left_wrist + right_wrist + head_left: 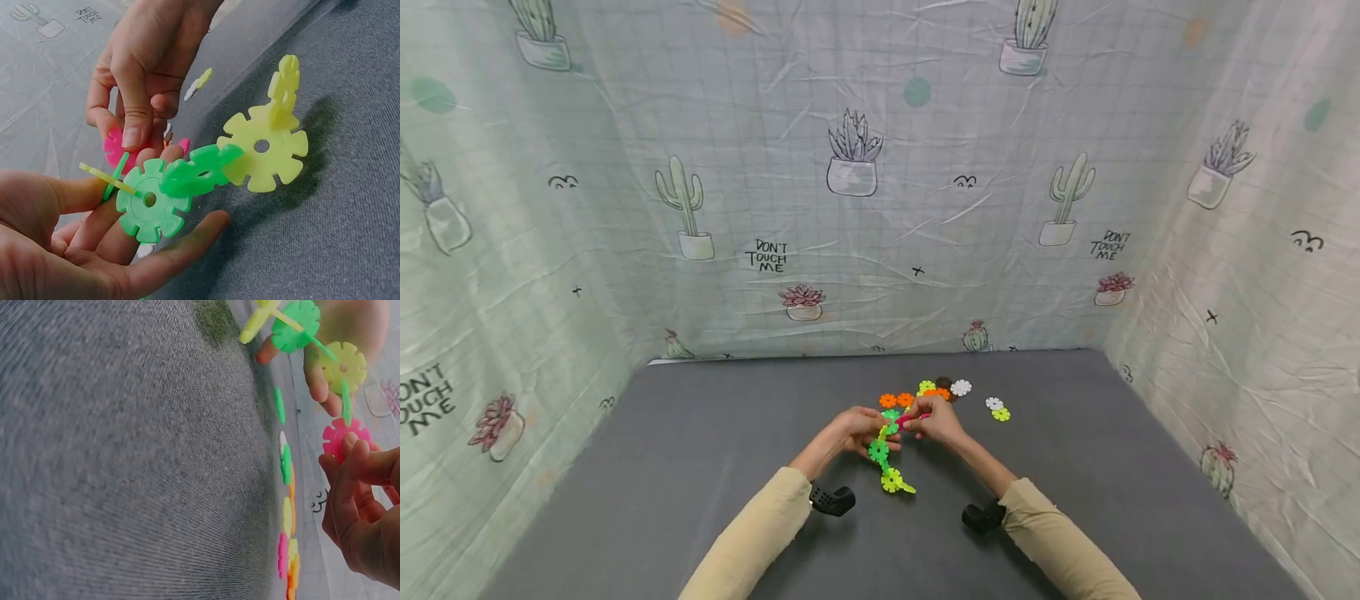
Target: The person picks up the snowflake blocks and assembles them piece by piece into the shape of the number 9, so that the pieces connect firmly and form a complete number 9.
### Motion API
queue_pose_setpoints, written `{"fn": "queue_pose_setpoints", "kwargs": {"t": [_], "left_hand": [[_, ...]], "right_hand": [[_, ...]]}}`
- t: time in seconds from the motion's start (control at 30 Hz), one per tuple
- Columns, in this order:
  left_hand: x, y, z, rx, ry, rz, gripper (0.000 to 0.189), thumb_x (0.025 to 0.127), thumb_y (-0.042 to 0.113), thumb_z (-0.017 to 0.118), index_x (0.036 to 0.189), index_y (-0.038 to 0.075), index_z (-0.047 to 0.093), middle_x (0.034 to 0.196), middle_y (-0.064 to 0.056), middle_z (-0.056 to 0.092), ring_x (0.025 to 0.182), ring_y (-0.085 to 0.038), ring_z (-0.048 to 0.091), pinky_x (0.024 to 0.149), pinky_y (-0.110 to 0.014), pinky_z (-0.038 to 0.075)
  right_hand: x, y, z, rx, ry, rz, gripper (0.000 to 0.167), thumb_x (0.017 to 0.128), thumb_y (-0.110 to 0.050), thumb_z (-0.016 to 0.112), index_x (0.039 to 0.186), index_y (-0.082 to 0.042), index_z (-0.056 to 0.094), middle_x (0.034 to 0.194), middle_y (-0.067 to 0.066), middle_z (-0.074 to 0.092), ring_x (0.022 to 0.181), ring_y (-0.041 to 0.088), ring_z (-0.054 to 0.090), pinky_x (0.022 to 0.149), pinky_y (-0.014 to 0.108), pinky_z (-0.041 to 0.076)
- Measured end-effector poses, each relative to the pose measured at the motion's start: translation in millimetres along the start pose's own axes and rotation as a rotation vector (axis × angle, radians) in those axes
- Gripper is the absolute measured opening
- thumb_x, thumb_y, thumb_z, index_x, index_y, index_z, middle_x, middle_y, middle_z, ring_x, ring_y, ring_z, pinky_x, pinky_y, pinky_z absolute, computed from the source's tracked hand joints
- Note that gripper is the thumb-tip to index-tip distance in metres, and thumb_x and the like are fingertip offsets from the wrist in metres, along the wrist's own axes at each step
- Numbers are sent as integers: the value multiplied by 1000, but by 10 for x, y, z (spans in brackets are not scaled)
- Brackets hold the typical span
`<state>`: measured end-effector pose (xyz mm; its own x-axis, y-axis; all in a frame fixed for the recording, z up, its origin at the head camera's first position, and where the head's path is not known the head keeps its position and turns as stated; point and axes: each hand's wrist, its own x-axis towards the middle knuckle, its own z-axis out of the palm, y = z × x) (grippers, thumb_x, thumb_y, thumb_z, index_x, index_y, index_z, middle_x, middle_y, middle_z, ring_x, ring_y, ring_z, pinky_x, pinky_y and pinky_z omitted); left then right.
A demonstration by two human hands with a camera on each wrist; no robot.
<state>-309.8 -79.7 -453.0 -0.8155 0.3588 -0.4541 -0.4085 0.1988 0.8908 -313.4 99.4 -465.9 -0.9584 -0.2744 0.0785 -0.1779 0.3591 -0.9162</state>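
Note:
My left hand (854,427) grips a chain of notched plastic flower discs near its upper end. In the left wrist view, a green disc (139,219) faces the camera. Past it come a tilted green disc (201,170), a flat yellow disc (240,134) and an upright yellow disc (284,84) at the free end, out over the table. Thumb and fingers of my right hand (936,419) pinch a pink disc (337,434), which meets the edge of a green disc (346,403) at the chain's upper end. The pink disc's lower part is covered by fingertips.
Loose orange discs (888,401), a brown disc (943,382) and a white disc (961,387) lie on the grey table (737,483) behind the hands. Another white disc (993,403) and a yellow-green disc (1002,414) lie farther right. A printed curtain (880,225) surrounds the table.

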Motion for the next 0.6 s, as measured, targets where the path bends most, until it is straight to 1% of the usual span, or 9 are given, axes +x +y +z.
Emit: {"fn": "queue_pose_setpoints", "kwargs": {"t": [0.17, 0.27, 0.37, 0.47, 0.5, 0.6], "left_hand": [[13, 15, 16, 7, 0, 8, 19, 93, 15, 46, 102, 4, 58, 94, -14, 69, 86, -24, 67, 67, -43, 51], [14, 34, 18, 11, 10, 12, 17, 93, 15, 47, 98, 5, 59, 92, -14, 69, 84, -24, 67, 66, -42, 51], [14, 48, 19, 20, 5, 26, 14, 92, 13, 47, 89, 7, 59, 91, -15, 69, 82, -24, 68, 65, -43, 51], [5, 53, 8, 34, -20, 37, 14, 92, 11, 48, 84, 8, 59, 92, -16, 69, 81, -24, 68, 68, -46, 51], [-1, 51, -1, 40, -31, 38, 14, 92, 11, 47, 85, 8, 59, 93, -17, 68, 81, -24, 68, 68, -47, 51], [-25, 44, -43, 71, -62, 29, 15, 93, 13, 47, 91, 6, 60, 97, -17, 67, 82, -23, 68, 68, -49, 50]], "right_hand": [[-10, -15, -11, 11, 6, -14, 6, 74, 4, 67, 74, 5, 60, 72, 11, 63, 49, 9, 53, 51, 32, 51], [0, -34, -31, 17, -20, -43, 7, 75, 5, 66, 73, 7, 59, 74, 14, 62, 50, 11, 54, 52, 36, 51], [12, -70, -55, -24, -61, -102, 6, 75, 6, 65, 73, 7, 60, 75, 18, 63, 51, 13, 56, 53, 40, 51], [8, -129, -76, -87, -92, -152, 5, 75, 6, 65, 73, 6, 61, 74, 20, 64, 48, 15, 56, 52, 43, 51], [2, -149, -81, -117, -100, -162, 5, 75, 5, 66, 73, 5, 61, 73, 19, 64, 47, 16, 55, 52, 44, 50], [-26, -205, -85, -168, -129, -156, 6, 75, 2, 67, 73, 3, 61, 74, 17, 64, 47, 20, 55, 53, 46, 50]]}}
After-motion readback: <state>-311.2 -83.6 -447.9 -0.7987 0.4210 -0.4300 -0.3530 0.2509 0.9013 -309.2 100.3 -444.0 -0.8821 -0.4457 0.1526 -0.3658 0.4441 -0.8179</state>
